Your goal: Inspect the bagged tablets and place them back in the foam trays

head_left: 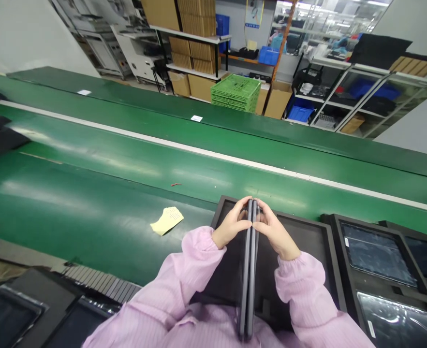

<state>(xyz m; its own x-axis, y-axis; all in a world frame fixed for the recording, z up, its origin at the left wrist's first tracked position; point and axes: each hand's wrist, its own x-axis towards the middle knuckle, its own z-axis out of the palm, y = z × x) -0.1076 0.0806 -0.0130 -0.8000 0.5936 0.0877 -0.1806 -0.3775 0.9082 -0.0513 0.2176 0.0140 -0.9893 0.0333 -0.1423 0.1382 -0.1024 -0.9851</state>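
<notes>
Two thin dark tablets stand edge-on over a black foam tray [305,234], their faces close together. My left hand [232,227] is closed on the left tablet [244,280], thumb and fingers near its far end. On the other side, my right hand [276,236] grips the right tablet [252,280] in the same way. Both thumbs nearly meet at the top edges. The near ends of the tablets reach back toward my body in the pink sleeves. Their broad faces are mostly turned out of sight.
At the right, another black tray [332,241] holds glossy dark tablets [378,253]. More trays with tablets [8,309] lie at the lower left. A yellow paper [167,221] rests on the green conveyor [100,203]. Beyond stand green crates [237,92] and shelves with boxes.
</notes>
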